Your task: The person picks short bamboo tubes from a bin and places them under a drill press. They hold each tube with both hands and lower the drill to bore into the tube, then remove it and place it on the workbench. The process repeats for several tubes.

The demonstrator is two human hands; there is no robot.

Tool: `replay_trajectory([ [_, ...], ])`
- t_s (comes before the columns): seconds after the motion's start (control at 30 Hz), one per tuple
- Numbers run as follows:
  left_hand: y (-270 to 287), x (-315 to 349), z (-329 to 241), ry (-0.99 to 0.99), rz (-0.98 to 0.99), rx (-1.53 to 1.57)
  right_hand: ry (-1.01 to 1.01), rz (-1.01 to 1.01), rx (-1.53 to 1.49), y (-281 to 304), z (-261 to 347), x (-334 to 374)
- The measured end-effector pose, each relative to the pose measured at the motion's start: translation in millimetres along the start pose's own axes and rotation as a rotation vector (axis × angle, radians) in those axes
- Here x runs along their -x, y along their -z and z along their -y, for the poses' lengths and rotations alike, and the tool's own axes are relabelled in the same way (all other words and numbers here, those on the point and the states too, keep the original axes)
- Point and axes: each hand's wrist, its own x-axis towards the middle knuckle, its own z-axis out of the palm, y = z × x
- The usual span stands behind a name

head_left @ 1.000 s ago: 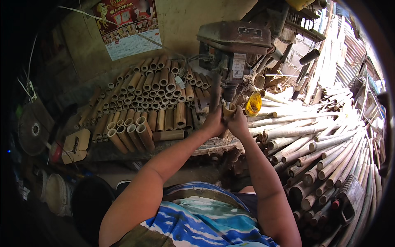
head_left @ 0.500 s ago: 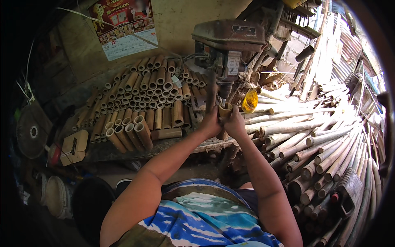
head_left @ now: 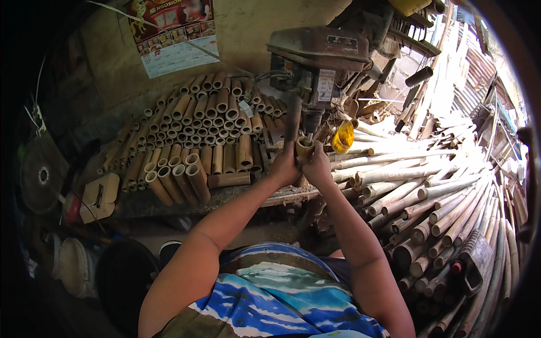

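Observation:
Both my hands are closed around an upright bamboo tube (head_left: pixel 304 149) below the drill press (head_left: pixel 318 49). My left hand (head_left: pixel 285 168) grips its left side, and my right hand (head_left: pixel 316 167) presses on its right side with the fingers near the rim. From the chuck (head_left: pixel 311 120) a thin metal bit (head_left: pixel 310 137) points down at the tube's open mouth. Whether the bit touches the inner wall cannot be made out. A dark lever (head_left: pixel 292 119) hangs just above my left hand. The tube's lower part is mostly hidden by my hands.
Cut bamboo tubes (head_left: pixel 200 121) are stacked on the workbench (head_left: pixel 242 197) to the left. Long bamboo poles (head_left: pixel 428 186) lie in a heap at right, with a chainsaw (head_left: pixel 476 262) on them. A yellow container (head_left: pixel 342 137) hangs beside the drill. A round fan-like disc (head_left: pixel 44 174) stands far left.
The tube's mouth has shifted slightly left relative to the bit, and my hands have moved with it. The whole view has shifted a little. Both hands keep their hold.

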Motion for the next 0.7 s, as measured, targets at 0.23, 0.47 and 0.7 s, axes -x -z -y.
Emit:
replay_trajectory([
  [0.23,1,-5,6,-0.088,-0.032,-0.032,-0.037,0.007,0.000,-13,-11,-7],
  [0.47,-1,-15,12,-0.037,0.025,-0.015,-0.046,0.035,0.019,-12,-17,-15],
  [0.7,-5,-22,9,-0.067,0.050,-0.049,-0.094,0.048,0.016,-7,-23,-18],
])
